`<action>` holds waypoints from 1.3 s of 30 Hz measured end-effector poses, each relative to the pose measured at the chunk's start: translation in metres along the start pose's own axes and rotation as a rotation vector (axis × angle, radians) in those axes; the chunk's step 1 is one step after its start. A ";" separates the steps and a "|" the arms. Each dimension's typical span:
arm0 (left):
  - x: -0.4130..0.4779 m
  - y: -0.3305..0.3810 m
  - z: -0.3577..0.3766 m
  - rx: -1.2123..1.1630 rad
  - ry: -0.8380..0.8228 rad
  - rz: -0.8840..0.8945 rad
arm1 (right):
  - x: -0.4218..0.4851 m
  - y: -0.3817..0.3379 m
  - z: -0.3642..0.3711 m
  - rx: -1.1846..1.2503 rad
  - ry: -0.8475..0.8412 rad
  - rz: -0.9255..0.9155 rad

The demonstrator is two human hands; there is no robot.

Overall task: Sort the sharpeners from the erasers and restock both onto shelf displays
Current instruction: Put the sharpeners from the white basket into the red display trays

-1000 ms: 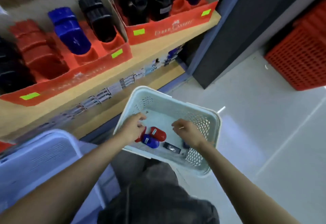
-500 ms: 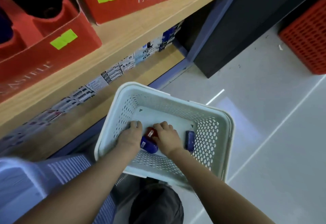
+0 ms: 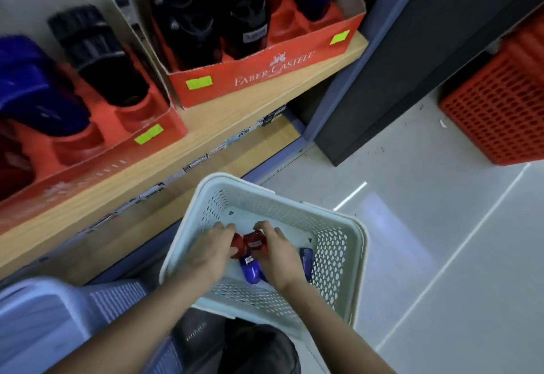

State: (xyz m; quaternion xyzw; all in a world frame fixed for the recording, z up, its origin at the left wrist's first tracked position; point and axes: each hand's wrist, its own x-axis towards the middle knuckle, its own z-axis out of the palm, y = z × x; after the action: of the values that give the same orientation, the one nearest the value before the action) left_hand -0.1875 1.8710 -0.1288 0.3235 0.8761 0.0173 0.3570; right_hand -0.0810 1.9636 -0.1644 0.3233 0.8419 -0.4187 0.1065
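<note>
Sharpeners sit bunched at mid-floor of a white basket (image 3: 357, 244), w/ both hands down inside it. Left hand (image 3: 210, 251) has its fingers curled round a red sharpener (image 3: 237, 246), gripping it just left of ctr. Right hand (image 3: 278, 254) pinches a second red sharpener (image 3: 255, 241) btwn thumb & fingers, white label facing up. The two red ones are touching or nearly so; blur, can't tell which. A blue sharpener (image 3: 251, 272) lies loose btwn the wrists, toward the basket's near edge, w/ a white label on its far end. Another blue piece (image 3: 306, 257) lies by the basket's right wall, partly behind the right hand; sharpener or eraser, can't tell. Wooden shelf (image 3: 235, 114) up-left carries two red display boxes. The Faber-Castell box (image 3: 265, 76) at its right end holds black, red & blue stock upright in slots. The left box (image 3: 97, 150) holds blue & black stock. Pale-blue bin (image 3: 44, 314) sits lower left, red crate (image 3: 500, 102) on the floor far right.
</note>
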 end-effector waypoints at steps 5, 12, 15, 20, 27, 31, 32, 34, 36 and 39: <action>-0.042 0.018 -0.057 -0.327 0.108 0.164 | -0.028 -0.039 -0.074 0.289 0.151 -0.084; -0.096 0.061 -0.162 -0.473 0.494 0.370 | -0.034 -0.122 -0.212 0.406 0.363 -0.397; -0.107 0.079 -0.198 -0.586 0.706 0.426 | -0.018 -0.160 -0.255 0.340 0.452 -0.526; -0.108 0.086 -0.227 -0.596 0.842 0.455 | 0.025 -0.197 -0.282 0.127 0.489 -0.623; -0.099 0.077 -0.241 -0.659 0.888 0.424 | 0.057 -0.195 -0.275 -0.356 0.446 -0.634; -0.097 0.071 -0.244 -0.645 0.898 0.421 | 0.062 -0.202 -0.279 -0.471 0.505 -0.688; -0.096 0.070 -0.244 -0.649 0.898 0.417 | 0.063 -0.202 -0.280 -0.517 0.526 -0.712; -0.095 0.067 -0.243 -0.678 0.892 0.407 | 0.066 -0.200 -0.279 -0.602 0.537 -0.732; -0.094 0.065 -0.242 -0.703 0.879 0.399 | 0.069 -0.196 -0.277 -0.620 0.541 -0.728; -0.093 0.062 -0.240 -0.704 0.863 0.379 | 0.072 -0.196 -0.275 -0.642 0.570 -0.732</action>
State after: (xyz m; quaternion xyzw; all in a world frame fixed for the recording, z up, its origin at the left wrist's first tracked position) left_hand -0.2564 1.9143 0.1226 0.3001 0.8108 0.5006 0.0446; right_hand -0.2353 2.1231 0.1007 0.0620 0.9798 -0.0474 -0.1841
